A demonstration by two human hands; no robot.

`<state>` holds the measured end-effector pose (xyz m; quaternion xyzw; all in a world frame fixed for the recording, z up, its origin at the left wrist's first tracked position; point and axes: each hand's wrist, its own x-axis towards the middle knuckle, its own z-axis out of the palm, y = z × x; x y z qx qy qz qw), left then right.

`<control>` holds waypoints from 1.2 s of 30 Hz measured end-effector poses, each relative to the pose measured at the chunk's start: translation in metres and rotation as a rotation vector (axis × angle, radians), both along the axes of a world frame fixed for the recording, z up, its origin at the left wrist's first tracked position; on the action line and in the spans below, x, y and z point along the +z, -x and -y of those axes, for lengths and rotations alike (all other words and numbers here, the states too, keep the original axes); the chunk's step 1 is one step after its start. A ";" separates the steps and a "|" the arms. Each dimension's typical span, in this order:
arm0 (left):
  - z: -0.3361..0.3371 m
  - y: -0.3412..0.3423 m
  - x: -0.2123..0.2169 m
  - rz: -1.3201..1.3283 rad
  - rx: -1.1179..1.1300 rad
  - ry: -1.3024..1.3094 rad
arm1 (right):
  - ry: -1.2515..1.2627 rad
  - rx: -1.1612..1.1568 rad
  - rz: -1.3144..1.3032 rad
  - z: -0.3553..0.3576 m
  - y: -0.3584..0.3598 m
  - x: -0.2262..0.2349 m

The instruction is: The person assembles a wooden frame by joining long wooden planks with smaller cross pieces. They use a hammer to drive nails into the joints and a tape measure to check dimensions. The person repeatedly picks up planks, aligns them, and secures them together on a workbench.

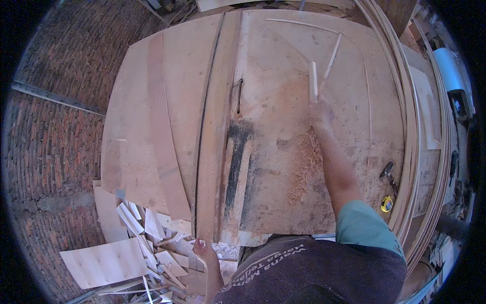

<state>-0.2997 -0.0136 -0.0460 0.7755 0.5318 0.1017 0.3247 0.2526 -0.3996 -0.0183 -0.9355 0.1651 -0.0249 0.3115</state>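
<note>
Table: wide, wooden and scuffed, spanning most of the view; the work lies on its right half.
Brick wall: rises along the left side, beyond the table's edge.
Long strips: run in a bundle along the right side, bounding the work area there.
Long board: lies lengthwise down the middle of the table, dividing its two halves.
Reddish board: lies on the left half, roughly lengthwise, well apart from the work.
Offcuts: heaped untidily at the lower left, around the table's near corner.
Pale sheet: lies against the left of that heap.
Blue roll: at the far right, outside the bundle.
Sawdust: spread in a loose band just left of the right forearm, which hides part of the table.
Right hand: clamped round the near end of the pale slat.
Left hand: low, by the long board's near end; whether it grips or touches anything, I cannot tell.
Pale slat: in the right hand, pointing away from the person, over the right half.
Thin strips: lie just beyond and right of the slat, close in its way.
Hammer: near the right edge, beside the bundle.
Tape measure: yellow and black, just nearer than the hammer.
</note>
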 end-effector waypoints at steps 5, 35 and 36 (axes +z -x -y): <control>-0.005 -0.009 -0.015 0.169 0.100 0.049 | 0.125 0.479 -0.173 -0.014 0.067 0.032; -0.174 -0.163 0.042 -0.353 -0.339 -0.166 | 0.098 0.073 -0.022 -0.151 0.555 0.018; -0.183 -0.165 0.052 -0.360 -0.354 -0.162 | 0.028 0.001 -0.025 -0.163 0.570 0.011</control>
